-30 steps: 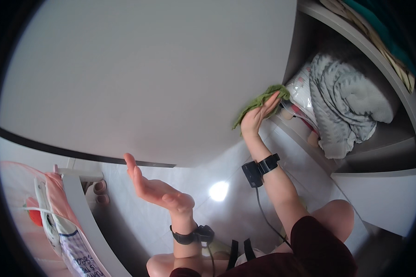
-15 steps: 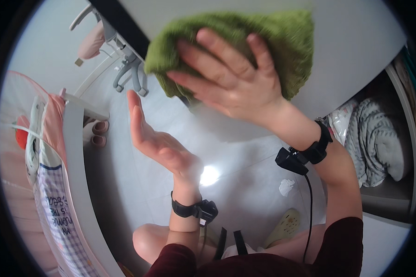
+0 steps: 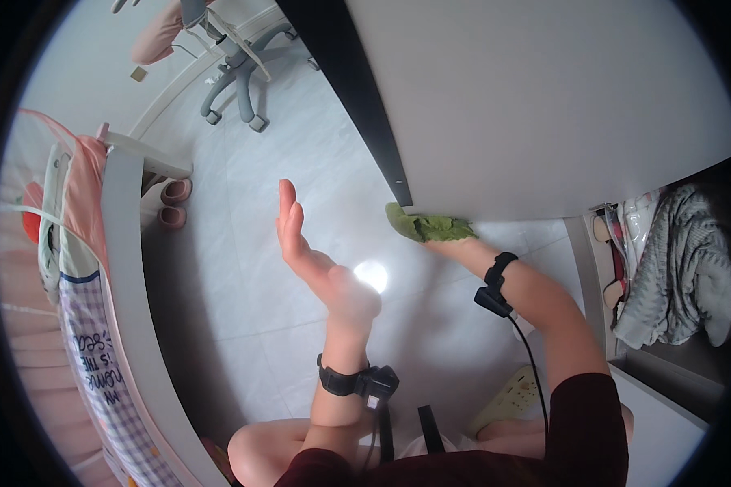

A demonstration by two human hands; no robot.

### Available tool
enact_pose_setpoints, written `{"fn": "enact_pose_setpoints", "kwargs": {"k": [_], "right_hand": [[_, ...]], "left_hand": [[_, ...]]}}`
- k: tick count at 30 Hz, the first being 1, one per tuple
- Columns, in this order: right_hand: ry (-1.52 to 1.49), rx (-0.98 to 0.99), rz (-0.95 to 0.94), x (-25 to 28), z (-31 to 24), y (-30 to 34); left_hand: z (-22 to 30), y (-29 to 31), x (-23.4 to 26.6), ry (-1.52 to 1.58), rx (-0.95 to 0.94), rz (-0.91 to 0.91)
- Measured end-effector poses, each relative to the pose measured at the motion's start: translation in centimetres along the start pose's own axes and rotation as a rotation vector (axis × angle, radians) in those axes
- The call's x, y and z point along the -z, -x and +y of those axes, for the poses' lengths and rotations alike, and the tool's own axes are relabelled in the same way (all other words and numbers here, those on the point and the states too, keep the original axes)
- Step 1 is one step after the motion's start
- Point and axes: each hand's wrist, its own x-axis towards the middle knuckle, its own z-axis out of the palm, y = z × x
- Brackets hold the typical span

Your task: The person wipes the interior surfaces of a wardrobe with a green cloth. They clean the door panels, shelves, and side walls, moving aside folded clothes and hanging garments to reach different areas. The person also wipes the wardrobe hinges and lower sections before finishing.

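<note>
My right hand (image 3: 447,248) is at the lower edge of a white cabinet door (image 3: 544,97), holding a green cloth (image 3: 432,226). The cloth covers its fingers and lies against the door's bottom corner, beside a dark strip (image 3: 341,81) along the door's edge. My left hand (image 3: 307,245) is raised over the floor, its fingers stretched out and nothing in it. Each wrist wears a black strap with a small device.
At right, an open compartment holds a grey patterned blanket (image 3: 674,268). A wheeled chair base (image 3: 240,77) stands at the far left. Pink shoes (image 3: 173,204) sit beside a bed (image 3: 130,268) with pink and checked bedding. A pale clog (image 3: 508,398) is on the tiled floor.
My right hand and the cloth have come down from the door's face to its lower edge. The door fills more of the upper right. My left hand stays raised and open.
</note>
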Motion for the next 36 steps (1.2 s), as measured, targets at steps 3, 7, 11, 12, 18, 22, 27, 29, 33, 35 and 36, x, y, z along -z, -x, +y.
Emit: {"fn": "enact_pose_setpoints", "kwargs": {"k": [3, 7, 11, 12, 18, 22, 27, 29, 33, 35, 36], "right_hand": [[0.121, 0.086, -0.013, 0.1, -2.6, 0.7], [0.391, 0.163, -0.015, 0.4, -1.8, 2.3], [0.722, 0.091, 0.011, 0.7, 5.0, 5.5], [0.452, -0.206, 0.160, 0.1, 7.5, 6.3], [-0.292, -1.407, 0.338, -0.3, 21.4, 13.4], [-0.181, -1.876, 0.485, -1.2, 22.9, 11.2], [-0.569, -2.339, 0.466, -0.2, 11.8, 3.9], [-0.643, -2.454, 0.464, -0.6, 5.7, 1.9], [-0.767, -2.606, 0.520, -1.8, -5.2, 0.2], [-0.719, -2.701, 0.507, -2.5, -8.9, 0.5], [-0.691, -2.756, 0.512, -3.0, -10.3, 0.9]], "left_hand": [[-0.1, 0.8, 0.4, 0.029, 0.029, -0.022], [0.6, 0.9, 0.6, 0.037, 0.022, -0.044], [1.9, 0.8, -0.6, 0.144, 0.010, -0.047], [2.4, 0.8, -0.9, 0.166, 0.006, -0.059], [4.6, 0.0, -2.8, 0.211, -0.053, -0.079], [4.9, -0.3, -3.3, 0.248, -0.044, -0.026], [3.1, -0.3, -3.1, 0.214, -0.090, -0.001], [2.1, -0.2, -2.7, 0.190, -0.079, -0.042], [0.5, 0.3, -2.3, 0.126, -0.063, -0.139], [0.4, 0.9, -2.4, 0.113, -0.056, -0.181], [0.5, 1.2, -2.3, 0.080, -0.003, -0.220]]}}
